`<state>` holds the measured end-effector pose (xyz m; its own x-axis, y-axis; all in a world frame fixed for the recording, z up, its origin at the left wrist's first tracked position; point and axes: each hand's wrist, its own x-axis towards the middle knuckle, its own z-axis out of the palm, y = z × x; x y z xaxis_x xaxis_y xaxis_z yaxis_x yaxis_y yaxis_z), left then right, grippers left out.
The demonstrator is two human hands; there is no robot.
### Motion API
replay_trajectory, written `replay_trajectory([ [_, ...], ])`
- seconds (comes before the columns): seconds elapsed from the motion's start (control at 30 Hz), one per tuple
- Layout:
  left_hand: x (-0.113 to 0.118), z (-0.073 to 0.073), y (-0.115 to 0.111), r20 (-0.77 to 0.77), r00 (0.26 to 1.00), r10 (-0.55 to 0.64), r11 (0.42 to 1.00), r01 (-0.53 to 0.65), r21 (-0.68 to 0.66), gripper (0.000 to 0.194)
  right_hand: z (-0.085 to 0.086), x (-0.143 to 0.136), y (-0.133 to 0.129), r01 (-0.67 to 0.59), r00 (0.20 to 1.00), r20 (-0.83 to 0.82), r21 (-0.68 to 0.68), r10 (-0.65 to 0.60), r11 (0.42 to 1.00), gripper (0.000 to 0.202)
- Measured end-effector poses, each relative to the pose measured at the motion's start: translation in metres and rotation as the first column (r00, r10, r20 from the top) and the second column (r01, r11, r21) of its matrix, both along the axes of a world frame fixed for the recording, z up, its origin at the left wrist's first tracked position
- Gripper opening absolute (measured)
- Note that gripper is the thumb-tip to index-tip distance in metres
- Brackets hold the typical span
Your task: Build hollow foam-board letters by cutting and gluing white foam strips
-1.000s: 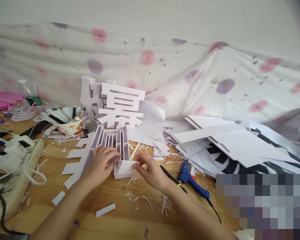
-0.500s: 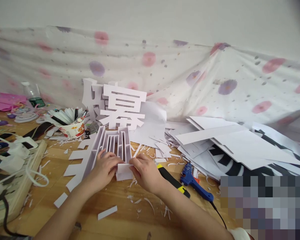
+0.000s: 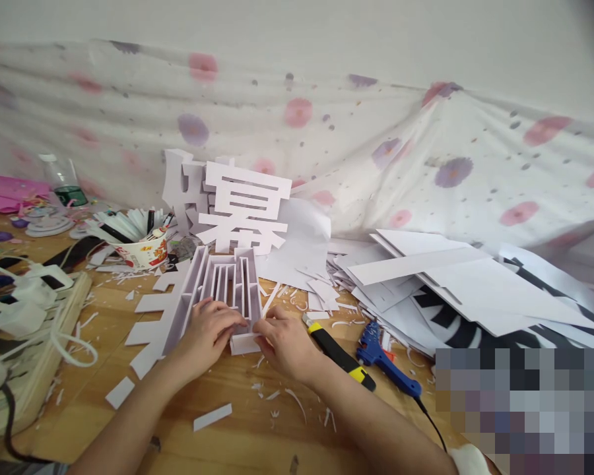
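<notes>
A white foam-board character frame (image 3: pixel 221 282) with upright ribs lies flat on the wooden table (image 3: pixel 247 429). My left hand (image 3: pixel 208 333) rests on its near end, fingers curled over the ribs. My right hand (image 3: pixel 283 342) pinches a small white strip (image 3: pixel 245 343) against the frame's near edge. The two hands almost touch over the strip. A finished white block character (image 3: pixel 243 210) stands upright just behind the frame.
A black and yellow utility knife (image 3: pixel 339 355) and a blue glue gun (image 3: pixel 383 359) lie right of my right hand. Stacked white sheets (image 3: pixel 440 277) fill the right side. A paper cup of tools (image 3: pixel 141 247) sits at left, with paper scraps scattered around.
The white strip has gone from tilted up between my fingers to pressed low against the frame's near edge. Both hands have closed in toward each other.
</notes>
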<state>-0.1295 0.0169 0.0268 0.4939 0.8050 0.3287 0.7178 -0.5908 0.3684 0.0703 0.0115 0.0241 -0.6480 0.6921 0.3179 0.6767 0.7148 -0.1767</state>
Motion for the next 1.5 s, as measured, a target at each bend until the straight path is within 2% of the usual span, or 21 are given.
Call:
replay_trajectory([
  [0.13, -0.004, 0.007, -0.006, 0.013, 0.997, -0.076, 0.997, 0.076, -0.031, 0.037, 0.002, 0.001, 0.003, -0.076, 0.997, 0.01, -0.017, 0.076, 0.997, 0.024],
  [0.27, -0.007, 0.015, -0.014, 0.019, 0.992, -0.127, 0.989, 0.128, -0.07, 0.038, 0.001, 0.0, 0.004, -0.08, 0.996, 0.04, -0.013, 0.081, 0.997, 0.018],
  [0.4, -0.006, 0.016, -0.019, -0.014, 0.987, -0.159, 0.982, 0.157, -0.104, 0.038, -0.004, -0.001, 0.005, -0.076, 0.996, 0.053, -0.014, 0.077, 0.997, 0.014],
  [0.57, -0.004, 0.009, -0.021, -0.019, 0.991, -0.132, 0.981, 0.127, -0.149, 0.043, -0.005, 0.001, 0.009, -0.095, 0.994, 0.042, -0.035, 0.096, 0.995, 0.017],
  [0.83, 0.0, 0.004, -0.005, 0.001, 0.996, -0.094, 0.982, 0.093, -0.163, 0.008, -0.001, 0.004, 0.015, -0.165, 0.985, 0.035, -0.097, 0.169, 0.981, 0.014],
  [1.07, 0.0, 0.0, -0.001, 0.019, 0.997, -0.076, 0.99, 0.078, -0.12, 0.014, -0.007, 0.006, 0.014, -0.175, 0.985, -0.003, -0.084, 0.175, 0.981, 0.014],
  [1.2, 0.001, 0.003, -0.002, 0.003, 0.997, -0.071, 0.989, 0.071, -0.133, 0.013, -0.013, 0.008, 0.015, -0.195, 0.981, -0.029, -0.072, 0.194, 0.978, 0.014],
  [1.33, 0.005, 0.009, -0.002, -0.068, 0.997, -0.043, 0.985, 0.031, -0.168, 0.01, -0.011, 0.007, 0.014, -0.183, 0.983, -0.028, -0.103, 0.181, 0.978, 0.015],
  [1.43, 0.009, 0.016, -0.002, -0.102, 0.994, -0.041, 0.983, 0.021, -0.183, 0.002, -0.004, 0.014, 0.008, -0.185, 0.979, -0.109, -0.122, 0.172, 0.975, 0.03],
  [1.5, 0.013, 0.021, -0.001, -0.111, 0.992, -0.058, 0.982, 0.036, -0.186, 0.007, 0.001, 0.03, 0.003, -0.115, 0.975, -0.204, -0.137, 0.086, 0.984, 0.042],
])
